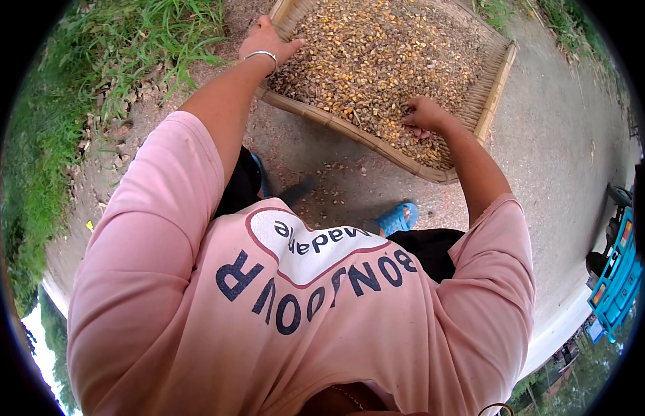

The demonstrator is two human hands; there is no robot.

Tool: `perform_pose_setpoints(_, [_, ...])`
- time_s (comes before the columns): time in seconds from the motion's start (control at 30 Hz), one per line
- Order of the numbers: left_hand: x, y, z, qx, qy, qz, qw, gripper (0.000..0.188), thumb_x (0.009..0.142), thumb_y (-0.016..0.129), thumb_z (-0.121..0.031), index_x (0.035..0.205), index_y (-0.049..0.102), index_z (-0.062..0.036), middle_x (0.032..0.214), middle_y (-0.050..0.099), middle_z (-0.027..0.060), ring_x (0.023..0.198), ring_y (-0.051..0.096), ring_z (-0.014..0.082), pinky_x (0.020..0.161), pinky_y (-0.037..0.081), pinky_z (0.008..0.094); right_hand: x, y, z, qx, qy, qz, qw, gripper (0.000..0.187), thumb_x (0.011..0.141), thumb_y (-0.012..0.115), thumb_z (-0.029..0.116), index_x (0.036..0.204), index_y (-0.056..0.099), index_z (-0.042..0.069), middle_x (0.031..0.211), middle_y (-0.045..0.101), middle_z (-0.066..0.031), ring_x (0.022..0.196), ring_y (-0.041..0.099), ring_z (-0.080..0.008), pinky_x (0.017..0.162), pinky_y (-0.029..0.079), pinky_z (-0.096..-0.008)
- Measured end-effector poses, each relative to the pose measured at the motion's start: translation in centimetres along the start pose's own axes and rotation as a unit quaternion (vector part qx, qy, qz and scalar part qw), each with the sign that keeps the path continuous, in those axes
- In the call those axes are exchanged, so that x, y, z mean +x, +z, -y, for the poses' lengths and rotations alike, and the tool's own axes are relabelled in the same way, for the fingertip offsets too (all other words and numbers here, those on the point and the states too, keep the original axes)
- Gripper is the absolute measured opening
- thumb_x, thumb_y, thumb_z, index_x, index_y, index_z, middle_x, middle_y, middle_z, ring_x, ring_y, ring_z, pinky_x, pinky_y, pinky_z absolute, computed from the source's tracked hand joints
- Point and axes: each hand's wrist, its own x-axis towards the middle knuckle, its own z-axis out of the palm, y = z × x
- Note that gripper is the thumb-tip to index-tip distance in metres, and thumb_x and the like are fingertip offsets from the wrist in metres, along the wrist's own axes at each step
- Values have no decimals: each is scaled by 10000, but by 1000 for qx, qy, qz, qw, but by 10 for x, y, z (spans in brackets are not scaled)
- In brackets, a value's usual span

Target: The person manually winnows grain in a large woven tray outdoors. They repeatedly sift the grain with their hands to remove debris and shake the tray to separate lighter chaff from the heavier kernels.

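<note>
A wide woven bamboo tray (501,87) sits at the top of the head view, with its rim of split bamboo. Yellow corn kernels (367,66) mixed with greyish-brown bits of chaff cover most of its inside. My left hand (269,41), with a silver bangle at the wrist, is closed round the tray's left edge, the thumb on the inner side. Over the near right part of the heap, my right hand (426,116) has its fingers curled down into the mix; what lies between them is hard to make out.
Grey concrete ground (565,139) lies under and right of the tray, with scattered pinkish bits near my feet. A blue sandal (398,219) is on one foot, close below the tray. Green grass (152,41) borders the left. A blue vehicle (617,267) stands at far right.
</note>
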Motion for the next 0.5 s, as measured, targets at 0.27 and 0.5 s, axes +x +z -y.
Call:
perform_pose_setpoints(0.27, [-1, -1, 1, -4, 6, 3, 1000, 929, 702, 663, -640, 1299, 321, -16, 1314, 464, 238, 1132, 548, 395, 917, 481, 446, -16, -41, 26, 246, -108, 5, 963, 509, 860, 544, 13, 1349, 437, 101, 857, 676, -96, 550, 572, -80, 463, 513, -245])
perform_pose_setpoints(0.5, [0, -2, -2, -11, -1, 9, 1000, 910, 707, 674, -617, 1291, 323, -15, 1307, 468, 236, 1128, 548, 397, 912, 481, 451, -3, -36, 7, 224, -105, -83, 965, 422, 851, 534, -2, 1260, 473, 82, 868, 650, -106, 551, 562, -111, 449, 498, -273])
